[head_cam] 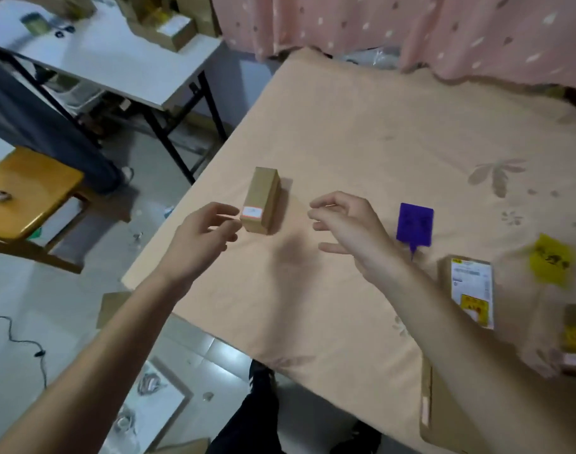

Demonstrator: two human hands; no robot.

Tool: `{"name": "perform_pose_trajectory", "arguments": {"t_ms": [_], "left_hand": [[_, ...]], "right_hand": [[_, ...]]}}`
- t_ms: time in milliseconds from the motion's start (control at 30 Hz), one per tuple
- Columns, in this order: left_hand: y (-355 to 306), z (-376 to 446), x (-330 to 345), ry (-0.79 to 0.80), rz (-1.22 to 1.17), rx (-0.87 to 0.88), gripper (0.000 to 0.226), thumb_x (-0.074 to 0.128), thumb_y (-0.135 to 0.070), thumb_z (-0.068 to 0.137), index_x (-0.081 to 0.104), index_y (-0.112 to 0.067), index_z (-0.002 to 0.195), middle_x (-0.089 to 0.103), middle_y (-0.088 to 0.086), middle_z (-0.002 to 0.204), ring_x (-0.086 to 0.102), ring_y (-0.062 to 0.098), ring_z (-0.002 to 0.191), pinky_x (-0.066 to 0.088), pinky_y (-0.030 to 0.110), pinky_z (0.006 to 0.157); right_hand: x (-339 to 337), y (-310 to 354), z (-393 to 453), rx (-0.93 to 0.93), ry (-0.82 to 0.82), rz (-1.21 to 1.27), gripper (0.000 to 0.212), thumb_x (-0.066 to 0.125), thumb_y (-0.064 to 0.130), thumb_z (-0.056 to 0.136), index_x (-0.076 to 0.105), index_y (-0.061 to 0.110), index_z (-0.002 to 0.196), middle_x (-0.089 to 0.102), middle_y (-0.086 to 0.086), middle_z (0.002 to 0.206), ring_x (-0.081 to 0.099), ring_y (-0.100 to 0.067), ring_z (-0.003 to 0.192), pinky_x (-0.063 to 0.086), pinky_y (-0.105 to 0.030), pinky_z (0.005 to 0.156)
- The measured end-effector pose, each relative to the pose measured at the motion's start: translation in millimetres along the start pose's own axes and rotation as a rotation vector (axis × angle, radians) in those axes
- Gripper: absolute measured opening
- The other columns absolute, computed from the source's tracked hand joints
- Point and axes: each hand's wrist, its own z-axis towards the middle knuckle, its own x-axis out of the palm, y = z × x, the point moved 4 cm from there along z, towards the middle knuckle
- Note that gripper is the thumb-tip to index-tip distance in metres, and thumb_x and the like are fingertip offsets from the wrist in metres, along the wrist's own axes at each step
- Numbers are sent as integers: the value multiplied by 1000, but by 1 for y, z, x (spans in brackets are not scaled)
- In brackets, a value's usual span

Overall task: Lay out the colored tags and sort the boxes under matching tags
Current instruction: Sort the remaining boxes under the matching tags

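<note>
At frame centre we see a closed cardboard box (261, 200) on the peach tablecloth (362, 132), contents hidden. Our left hand (203, 239) touches its label end, fingers loosely curled; our right hand (348, 226) hovers spread, empty. The purple tag (415, 224) lies right.

Both forearms are bare from wrist to the frame edge; no sleeves, cuffs, watches, rings or bands show on them. The left hand (203, 235) and right hand (348, 229) are ungloved. Below the near edge of the bench (329, 306), dark trousers (247, 417) cover the legs. A dark shoe with white stripes (258, 376) shows just under that edge, blurred.
</note>
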Motion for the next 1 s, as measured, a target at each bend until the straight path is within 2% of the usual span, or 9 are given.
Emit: {"name": "perform_pose_trajectory", "arguments": {"t_ms": [167,300,367,433,500,600,700,900,1000], "left_hand": [[41,76,-29,34,-70,-85,16,65,-26,96,72,-25,111,77,7,112,75,26,100,60,43,87],[55,131,-21,83,-150,-159,10,61,-35,96,69,-30,96,72,1,109,65,21,98,59,44,90],[64,153,-10,133,-203,-237,11,60,-38,98,67,-30,99,69,-2,110,64,21,100,58,44,95],[71,165,8,263,-270,-340,13,59,-39,103,66,-29,107,68,0,117,64,24,105,57,44,98],[70,166,24,380,-300,-395,19,58,-39,104,65,-27,118,71,1,116,65,26,105,55,40,94],[54,162,29,368,-305,-340,28,60,-35,103,62,-27,129,76,-6,103,68,22,97,53,41,100],[23,150,11,294,-350,-193,17,62,-39,100,63,-37,117,78,-16,91,69,12,89,53,40,93],[-51,85,-36,337,-498,65,12,71,-32,96,66,-29,107,74,-7,104,69,7,88,51,32,85],[-71,57,-38,431,-525,106,17,71,-29,96,63,-26,110,73,-2,110,67,10,85,53,28,77]], "right_hand": [[79,-9,56,148,28,-62,8,69,23,92,75,26,88,77,-7,108,74,-26,115,67,-52,91],[106,-29,106,230,-148,34,14,63,24,98,66,25,84,73,-3,106,72,-27,112,66,-50,95],[117,-36,126,276,-192,47,8,58,31,103,64,26,100,68,-2,119,68,-25,113,62,-49,98],[130,-42,139,340,-133,80,28,53,39,108,58,24,131,64,0,128,65,-19,106,55,-48,101],[142,-46,146,378,-66,107,41,51,43,109,48,23,145,67,-2,137,67,-25,117,50,-53,110],[146,-34,144,340,-75,189,39,53,41,109,44,23,141,70,-5,137,72,-32,119,49,-61,112],[129,-5,128,217,-103,275,23,62,40,105,47,25,116,74,-1,128,76,-35,119,50,-62,111],[91,51,45,30,38,451,26,72,35,95,52,21,104,74,-17,131,75,-40,121,63,-53,92],[74,60,12,-10,36,497,26,72,29,91,54,18,105,71,-24,127,66,-47,128,56,-69,100]]}}
